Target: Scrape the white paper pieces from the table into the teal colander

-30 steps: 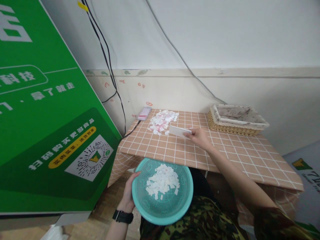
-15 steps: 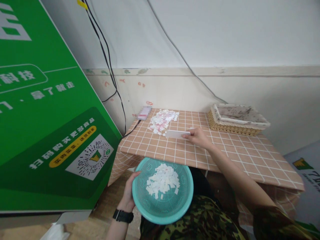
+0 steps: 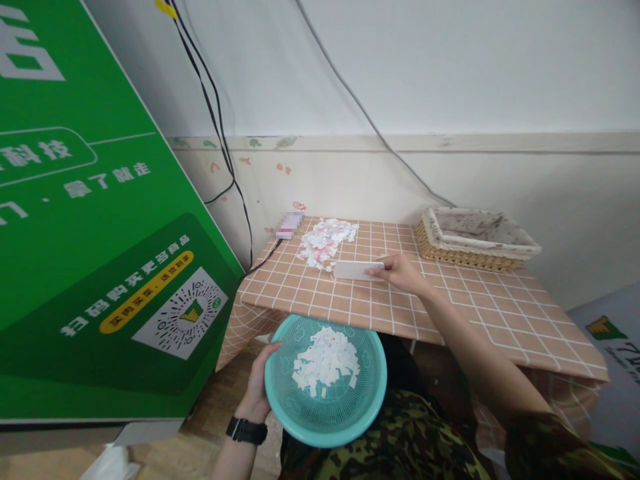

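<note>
My left hand (image 3: 263,379) grips the left rim of a round turquoise plastic basket (image 3: 325,433), held just below the table's front edge. White paper scraps (image 3: 327,360) lie heaped inside it. Over the table, my right hand (image 3: 399,272) is closed on the right end of a flat white rectangular plate (image 3: 355,270), which stands on its long edge at the tabletop. Just beyond the plate's left end, a pile of white and pinkish paper scraps (image 3: 325,241) is spread on the checked cloth, with a few loose bits close to the plate.
A brown checked tablecloth (image 3: 400,307) covers the table. At its back right sits a cloth-lined wicker basket (image 3: 470,257). A blurred flat object (image 3: 289,225) with a cable lies at the back left corner. A green printed panel (image 3: 115,267) stands on the left, and black cables (image 3: 215,120) hang beside it.
My right hand and the white plate have shifted slightly to the right, a little away from the scrap pile. The left hand and turquoise basket look almost unmoved.
</note>
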Tool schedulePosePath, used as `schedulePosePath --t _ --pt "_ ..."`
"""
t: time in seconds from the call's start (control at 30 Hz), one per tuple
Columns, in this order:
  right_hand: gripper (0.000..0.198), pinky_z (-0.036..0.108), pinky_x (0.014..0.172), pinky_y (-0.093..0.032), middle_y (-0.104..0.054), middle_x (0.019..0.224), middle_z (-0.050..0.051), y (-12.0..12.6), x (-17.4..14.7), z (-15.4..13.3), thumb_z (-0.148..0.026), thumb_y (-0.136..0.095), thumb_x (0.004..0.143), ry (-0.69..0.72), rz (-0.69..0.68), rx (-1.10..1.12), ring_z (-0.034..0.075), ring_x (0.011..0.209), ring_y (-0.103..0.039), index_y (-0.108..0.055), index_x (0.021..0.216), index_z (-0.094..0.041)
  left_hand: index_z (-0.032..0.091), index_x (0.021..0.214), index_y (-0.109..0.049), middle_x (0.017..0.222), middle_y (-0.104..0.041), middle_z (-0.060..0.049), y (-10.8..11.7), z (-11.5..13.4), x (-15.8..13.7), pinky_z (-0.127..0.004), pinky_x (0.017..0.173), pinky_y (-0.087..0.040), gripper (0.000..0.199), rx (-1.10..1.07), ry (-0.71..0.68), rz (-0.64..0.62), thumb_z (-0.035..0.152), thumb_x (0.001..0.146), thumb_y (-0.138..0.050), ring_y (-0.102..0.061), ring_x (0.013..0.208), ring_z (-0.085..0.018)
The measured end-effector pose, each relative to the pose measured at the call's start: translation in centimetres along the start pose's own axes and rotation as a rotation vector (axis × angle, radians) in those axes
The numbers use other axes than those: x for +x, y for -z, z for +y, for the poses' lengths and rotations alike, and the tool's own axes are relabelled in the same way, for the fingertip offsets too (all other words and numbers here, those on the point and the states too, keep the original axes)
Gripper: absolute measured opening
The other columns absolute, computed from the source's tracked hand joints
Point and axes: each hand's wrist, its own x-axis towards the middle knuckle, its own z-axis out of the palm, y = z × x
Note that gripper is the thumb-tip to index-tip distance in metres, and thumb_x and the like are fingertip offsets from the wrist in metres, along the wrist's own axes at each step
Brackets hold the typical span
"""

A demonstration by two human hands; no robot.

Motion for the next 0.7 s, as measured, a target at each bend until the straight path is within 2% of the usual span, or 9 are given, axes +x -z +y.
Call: schedulePosePath --t 0.17,0.33,0.5,0.6,0.7 --pt "0.043 0.024 0.046 -0.024 -0.040 0.050 -0.003 -0.6 -0.9 -0.5 -0.052 -0.056 0.080 0.015 -0.078 0.047 0.008 0.049 -0.033 -0.056 0.057 -0.016 0.011 0.083 -0.068 0.074 -0.075 -0.009 0.3 -0.1 0.1 -0.037 0.072 -0.055 0.018 0.006 0.005 -0.012 0.027 0.075 -0.064 -0.069 0.067 -0.023" --pt "0.045 0.024 0.048 -0.025 -0.033 0.047 -0.005 -1.9 -2.5 -1.3 -0.049 -0.055 0.081 0.020 -0.060 0.036 0.007 0.047 -0.028 -0.049 0.052 -0.017 0.011 0.085 -0.068 0.076 -0.075 -0.010 0.5 -0.2 0.4 -0.038 0.073 -0.055 0.020 0.022 0.001 -0.011 0.027 0.075 -0.064 -0.069 0.070 -0.024" --pt "0.041 0.025 0.047 -0.023 -0.039 0.051 -0.004 -4.5 -3.7 -3.0 -0.044 -0.051 0.085 -0.004 -0.034 0.036 0.008 0.048 -0.032 -0.051 0.055 -0.017 0.012 0.082 -0.068 0.074 -0.075 -0.008 0.4 -0.2 0.5 -0.036 0.072 -0.055 0.015 0.010 -0.014 0.018 0.025 0.075 -0.064 -0.069 0.067 -0.021" --pt "0.039 0.025 0.048 -0.025 -0.043 0.051 -0.003 -5.3 -3.7 -3.5 -0.043 -0.050 0.086 -0.002 0.008 0.001 0.009 0.048 -0.036 -0.053 0.057 -0.017 0.012 0.078 -0.067 0.069 -0.074 -0.007 0.1 -0.1 0.1 -0.036 0.070 -0.055 0.012 0.009 -0.019 0.032 0.023 0.074 -0.064 -0.069 0.065 -0.022" --pt "0.042 0.026 0.048 -0.025 -0.044 0.049 -0.002 -4.6 -2.6 -2.9 -0.046 -0.050 0.085 -0.029 0.133 -0.044 0.009 0.047 -0.036 -0.055 0.055 -0.017 0.012 0.076 -0.067 0.069 -0.074 -0.008 -0.3 0.0 -0.3 -0.036 0.068 -0.056 0.010 0.010 -0.029 0.034 0.022 0.074 -0.063 -0.069 0.065 -0.022"
